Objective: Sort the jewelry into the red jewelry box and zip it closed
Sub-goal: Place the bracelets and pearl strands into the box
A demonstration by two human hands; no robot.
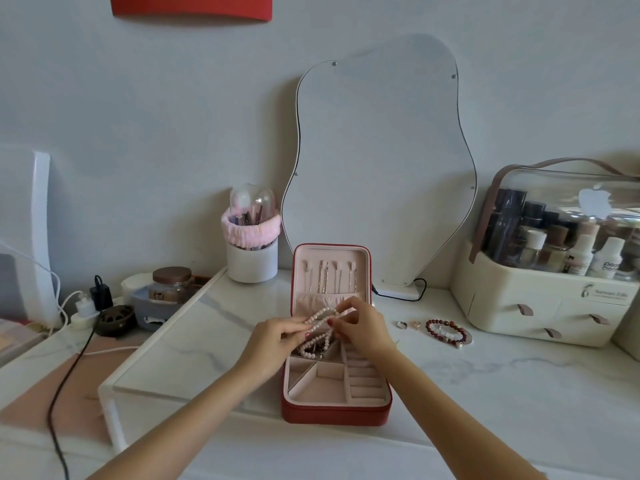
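Right now pearl strand [320, 315] held over open red jewelry box [334, 415], above its far compartments. Left hand [277, 336] pinches strand from left of box, right hand [360, 327] pinches it from right, fingers of both clamped on beads. Lower loop of pearls droops into box. Lid stands upright, chains hanging inside. Right of box on marble tabletop [485, 393]: two rings [408, 324], red bead bracelet [446, 332]. Behind box: wavy mirror [381, 168].
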